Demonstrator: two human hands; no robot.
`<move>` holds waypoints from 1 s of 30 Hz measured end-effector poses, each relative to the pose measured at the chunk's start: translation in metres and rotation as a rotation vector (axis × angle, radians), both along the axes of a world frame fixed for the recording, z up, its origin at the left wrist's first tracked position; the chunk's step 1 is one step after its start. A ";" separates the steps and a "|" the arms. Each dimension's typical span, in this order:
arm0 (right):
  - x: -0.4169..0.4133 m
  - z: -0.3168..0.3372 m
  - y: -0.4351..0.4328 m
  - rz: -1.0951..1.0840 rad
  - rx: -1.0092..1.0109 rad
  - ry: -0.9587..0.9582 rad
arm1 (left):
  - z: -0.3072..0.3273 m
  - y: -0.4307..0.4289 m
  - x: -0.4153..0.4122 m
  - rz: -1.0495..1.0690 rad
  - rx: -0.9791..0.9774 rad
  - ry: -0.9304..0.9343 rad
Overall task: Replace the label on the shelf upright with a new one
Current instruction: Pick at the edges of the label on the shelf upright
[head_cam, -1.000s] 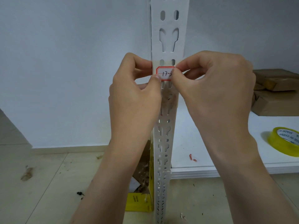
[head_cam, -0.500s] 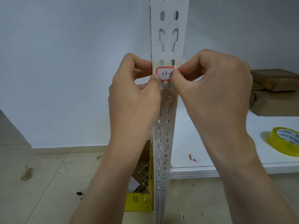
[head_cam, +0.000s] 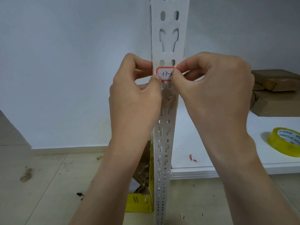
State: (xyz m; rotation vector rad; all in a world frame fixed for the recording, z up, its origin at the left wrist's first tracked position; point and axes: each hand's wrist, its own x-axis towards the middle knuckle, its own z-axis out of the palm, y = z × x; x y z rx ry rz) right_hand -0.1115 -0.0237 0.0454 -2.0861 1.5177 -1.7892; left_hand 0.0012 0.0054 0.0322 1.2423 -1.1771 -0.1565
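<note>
A white perforated shelf upright runs down the middle of the view. A small white label with a red border, handwritten "17-", lies against the upright under a strip of clear tape. My left hand pinches the tape's left end at the upright's edge, thumb on the label's lower left corner. My right hand pinches the right end, covering the label's right side. Below the label, the upright shows sticky residue.
A white shelf board extends right, carrying a yellow tape roll, brown cardboard parcels and a red paper scrap. A yellow box with debris stands on the dirty tiled floor behind the upright. A white wall lies behind.
Both hands stay at the label; my right fingers shift slightly along its right edge, covering a little more of the writing. The label itself has not moved.
</note>
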 end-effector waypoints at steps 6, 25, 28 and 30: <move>0.003 0.000 0.000 -0.015 0.019 -0.004 | 0.000 0.000 -0.001 0.002 0.000 0.004; 0.000 -0.003 0.000 0.000 -0.026 -0.018 | 0.001 0.001 0.000 -0.004 0.004 0.007; 0.001 -0.004 0.000 -0.023 -0.022 -0.016 | 0.000 0.001 0.000 -0.006 0.004 0.010; 0.002 -0.004 0.000 -0.031 -0.012 -0.012 | 0.000 0.000 0.000 -0.004 0.003 0.011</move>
